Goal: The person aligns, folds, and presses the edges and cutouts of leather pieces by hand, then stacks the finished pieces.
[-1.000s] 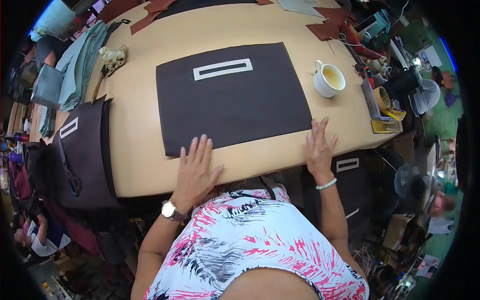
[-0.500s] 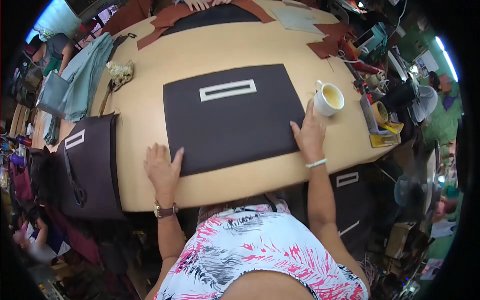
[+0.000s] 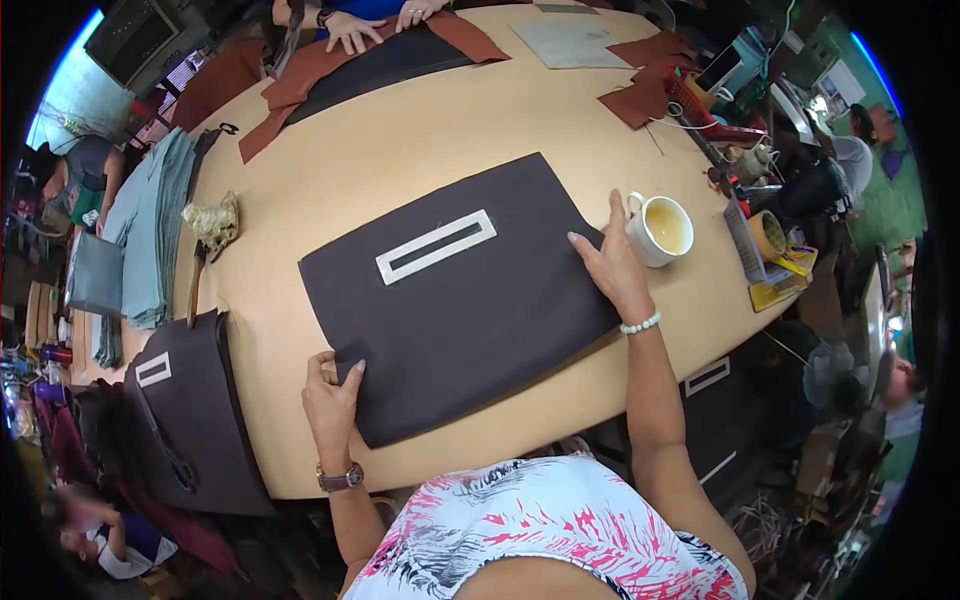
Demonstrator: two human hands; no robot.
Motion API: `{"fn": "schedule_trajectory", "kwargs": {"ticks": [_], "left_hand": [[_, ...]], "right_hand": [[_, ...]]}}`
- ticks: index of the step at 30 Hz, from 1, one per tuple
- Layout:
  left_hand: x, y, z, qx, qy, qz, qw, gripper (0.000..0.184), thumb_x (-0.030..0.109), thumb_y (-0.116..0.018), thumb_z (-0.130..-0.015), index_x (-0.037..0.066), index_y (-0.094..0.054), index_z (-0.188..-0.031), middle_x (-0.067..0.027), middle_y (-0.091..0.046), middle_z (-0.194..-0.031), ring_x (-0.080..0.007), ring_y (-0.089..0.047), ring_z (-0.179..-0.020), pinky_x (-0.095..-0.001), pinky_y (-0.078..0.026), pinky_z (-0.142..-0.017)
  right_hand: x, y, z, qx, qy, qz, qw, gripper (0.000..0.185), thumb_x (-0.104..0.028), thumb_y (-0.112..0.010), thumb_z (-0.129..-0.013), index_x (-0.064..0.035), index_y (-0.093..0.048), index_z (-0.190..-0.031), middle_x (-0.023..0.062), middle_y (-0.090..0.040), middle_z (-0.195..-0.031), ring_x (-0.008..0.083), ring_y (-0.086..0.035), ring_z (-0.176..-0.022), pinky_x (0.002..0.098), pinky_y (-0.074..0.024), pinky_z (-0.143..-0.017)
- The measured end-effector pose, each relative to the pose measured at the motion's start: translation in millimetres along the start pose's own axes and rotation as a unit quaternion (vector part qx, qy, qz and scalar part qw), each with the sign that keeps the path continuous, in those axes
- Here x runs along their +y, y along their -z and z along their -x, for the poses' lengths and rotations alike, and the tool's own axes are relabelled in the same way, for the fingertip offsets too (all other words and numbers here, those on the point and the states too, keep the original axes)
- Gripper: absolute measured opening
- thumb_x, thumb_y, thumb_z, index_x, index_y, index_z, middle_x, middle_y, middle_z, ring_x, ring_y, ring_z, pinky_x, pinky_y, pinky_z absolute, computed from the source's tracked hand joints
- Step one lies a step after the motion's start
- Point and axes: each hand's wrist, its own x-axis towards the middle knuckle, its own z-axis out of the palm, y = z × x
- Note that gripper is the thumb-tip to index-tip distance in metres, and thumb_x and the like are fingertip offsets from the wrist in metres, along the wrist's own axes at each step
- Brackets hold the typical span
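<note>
A dark brown fabric panel [image 3: 460, 320] lies tilted on the table, with a white rectangular frame [image 3: 437, 247] around a slot near its far edge. My left hand [image 3: 332, 405] pinches the panel's left edge, thumb on top and fingers curled at the side. At the right edge, my right hand [image 3: 618, 270] grips with the thumb over the panel; its index finger stretches up along the side and the other fingers are mostly hidden. Close beside that hand stands a white cup [image 3: 663, 235] of yellowish drink.
Similar dark panels [image 3: 205, 400] hang over the left table edge with black scissors [image 3: 182, 470] on them. Folded grey-green fabric [image 3: 150, 235] lies behind. Across the table [image 3: 400, 140], another person's hands [image 3: 355, 33] rest on rust-coloured pieces [image 3: 310, 75]. A basket [image 3: 745, 235] stands right.
The panel has turned counterclockwise and come nearer to me, its near left corner shifting most. My left hand has gone from lying spread to pinching the edge. The head view has shifted.
</note>
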Motion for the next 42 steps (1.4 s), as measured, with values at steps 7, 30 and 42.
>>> {"fn": "schedule_trajectory", "kwargs": {"ticks": [7,30,42], "left_hand": [[0,-22,-25,0.12,-0.13,0.003,0.984,0.037,0.008,-0.074,-0.069,-0.002,-0.055,-0.1,-0.0078,-0.051,-0.073,-0.017,-0.047,-0.064,-0.0313,-0.042,-0.062],[18,-30,-84,0.198,-0.206,-0.161,0.945,0.047,0.016,-0.069,-0.075,-0.006,-0.051,-0.112,-0.0193,-0.058,-0.098,-0.0342,-0.056,-0.095,-0.0401,-0.043,-0.086],[6,-18,-88,0.036,-0.281,0.238,0.929,0.045,0.003,-0.063,-0.079,-0.004,-0.048,-0.121,-0.0171,-0.049,-0.125,-0.0251,-0.048,-0.112,-0.0345,-0.036,-0.097]], "right_hand": [[-21,-20,-44,-0.053,0.053,0.084,0.994,0.08,-0.012,-0.06,-0.077,0.0021,-0.012,-0.14,0.0225,-0.06,-0.072,0.0386,-0.06,-0.069,0.0452,-0.0475,-0.062],[-42,-21,-64,-0.022,0.022,0.048,0.998,0.075,-0.012,-0.058,-0.079,0.0015,-0.016,-0.139,0.0255,-0.062,-0.081,0.0413,-0.062,-0.077,0.0453,-0.0492,-0.071],[-20,-5,-27,0.133,0.107,-0.102,0.98,0.068,-0.014,-0.059,-0.078,-0.006,-0.025,-0.137,0.0245,-0.062,-0.081,0.0425,-0.06,-0.078,0.0485,-0.0471,-0.071]]}}
